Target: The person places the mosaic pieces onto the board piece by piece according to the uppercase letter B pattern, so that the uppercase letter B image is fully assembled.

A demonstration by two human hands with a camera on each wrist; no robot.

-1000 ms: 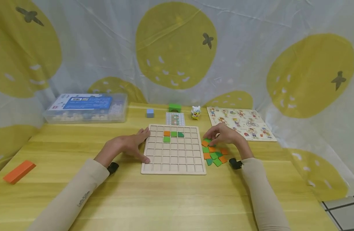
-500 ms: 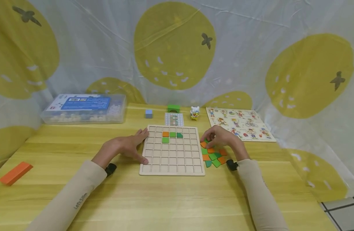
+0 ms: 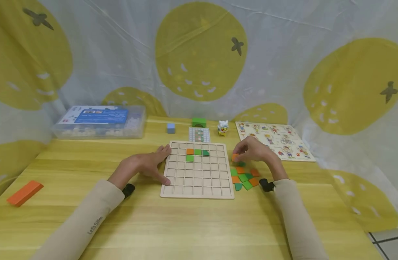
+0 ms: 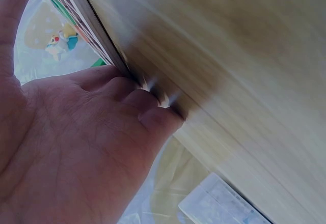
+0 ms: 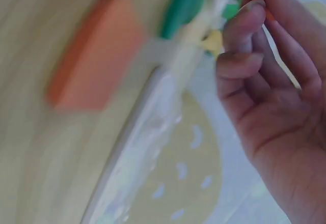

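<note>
Now right hand (image 3: 253,149), right of centre, pinches orange tile (image 3: 235,157); fingertip slip could drop it; left hand (image 3: 149,164), fingers spread, touches board (image 3: 197,173).

You are at a wood-grained desk (image 3: 199,224) walled in by a fruit-printed curtain (image 3: 273,54), with floor tiles (image 3: 393,249) at one corner; the toy figure (image 3: 223,127) and picture board (image 3: 287,141) suggest a play area, but whether home or classroom you cannot tell
</note>
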